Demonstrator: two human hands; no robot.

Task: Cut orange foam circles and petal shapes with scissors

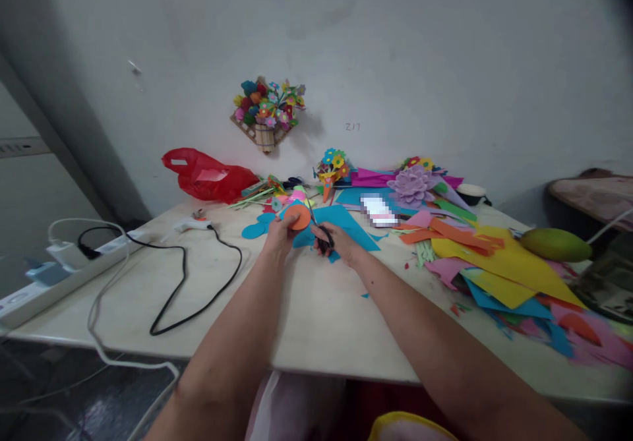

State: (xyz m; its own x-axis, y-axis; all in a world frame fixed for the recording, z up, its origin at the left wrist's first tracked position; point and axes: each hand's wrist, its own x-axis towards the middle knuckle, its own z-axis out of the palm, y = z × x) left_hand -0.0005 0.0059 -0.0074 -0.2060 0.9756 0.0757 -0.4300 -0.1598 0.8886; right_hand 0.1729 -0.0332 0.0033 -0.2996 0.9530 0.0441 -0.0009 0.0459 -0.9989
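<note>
My left hand (281, 231) pinches an orange disc (299, 217) of craft foam or felt; a bit of blue sheet shows behind it. Around the black handles of a pair of scissors (324, 239) my right hand (339, 242) is closed, and the blades point up beside the disc's right edge. Under and behind both hands lies a blue sheet (346, 220) with cut edges. To the left of my left hand rest blue discs (254, 231). Small blue scraps (364, 295) are scattered near my right forearm.
A glue gun (194, 224) with a black cord lies left, near a power strip (24, 302). At the back are a red bag (208, 176) and foam flowers (332, 164). A phone (378, 210), coloured sheets (499, 263) and a mango (554, 244) are on the right.
</note>
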